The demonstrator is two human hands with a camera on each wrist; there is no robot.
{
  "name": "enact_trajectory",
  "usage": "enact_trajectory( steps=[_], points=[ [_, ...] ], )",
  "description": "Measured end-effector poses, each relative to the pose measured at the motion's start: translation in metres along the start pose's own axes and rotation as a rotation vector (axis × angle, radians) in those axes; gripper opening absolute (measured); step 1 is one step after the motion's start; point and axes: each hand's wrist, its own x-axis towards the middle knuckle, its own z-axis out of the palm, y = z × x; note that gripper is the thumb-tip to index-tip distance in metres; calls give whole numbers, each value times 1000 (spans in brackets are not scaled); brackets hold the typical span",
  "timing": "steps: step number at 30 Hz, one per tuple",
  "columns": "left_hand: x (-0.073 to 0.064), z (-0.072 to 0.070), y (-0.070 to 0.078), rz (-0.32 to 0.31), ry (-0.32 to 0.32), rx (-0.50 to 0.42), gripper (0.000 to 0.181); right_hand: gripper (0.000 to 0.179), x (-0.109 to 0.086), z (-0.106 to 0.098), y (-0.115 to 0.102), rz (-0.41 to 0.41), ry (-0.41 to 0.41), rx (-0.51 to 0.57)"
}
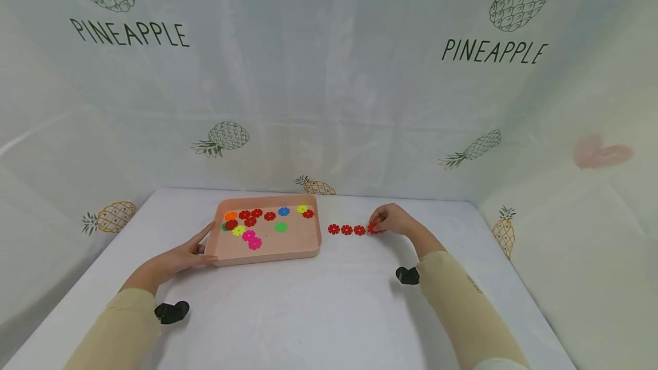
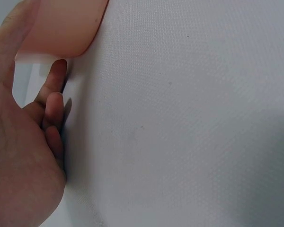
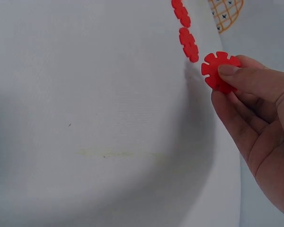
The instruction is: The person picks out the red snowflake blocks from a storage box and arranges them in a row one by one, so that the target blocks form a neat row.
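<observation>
Right wrist view: one red notched disc (image 3: pixel 214 71), pinched between the thumb and fingers of the right hand (image 3: pixel 260 109). It is held at the right end of a row of three red discs (image 1: pixel 346 230), laid on the white table (image 1: pixel 329 313) to the right of the tray; whether the table is touched by the held disc cannot be told.

Pink tray (image 1: pixel 267 256), one, placed left of the row and tilted slightly in outline. Contents, loosely scattered, some overlapping: red discs (image 1: pixel 269 216); one orange disc (image 1: pixel 231 216); one blue disc (image 1: pixel 284 211); two yellow discs (image 1: pixel 239 231); pink discs (image 1: pixel 255 243); green disc (image 1: pixel 280 227), with a second green piece partly covered at the left.

Left hand (image 1: pixel 177 260), thumb and forefinger spread apart, set against the tray's left end, the fingers relaxed.

Sleeves (image 1: pixel 120 330), beige, worn on both arms; a black object (image 1: pixel 172 313) is seen beside each cuff.

Backdrop (image 1: pixel 319 73), pale, printed with pineapples and the word "PINEAPPLE" twice.
</observation>
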Motion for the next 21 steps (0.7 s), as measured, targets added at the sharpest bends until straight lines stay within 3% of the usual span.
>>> enact_trajectory(
  steps=[3,11,21],
  points=[
    [0,0,0,2,1,0,105,11,1,3,4,32,7,15],
    [-2,1,1,5,5,11,104,11,2,7,12,27,29,52],
    [-1,1,-1,10,7,3,104,12,4,11,15,28,42,24]
  ],
)
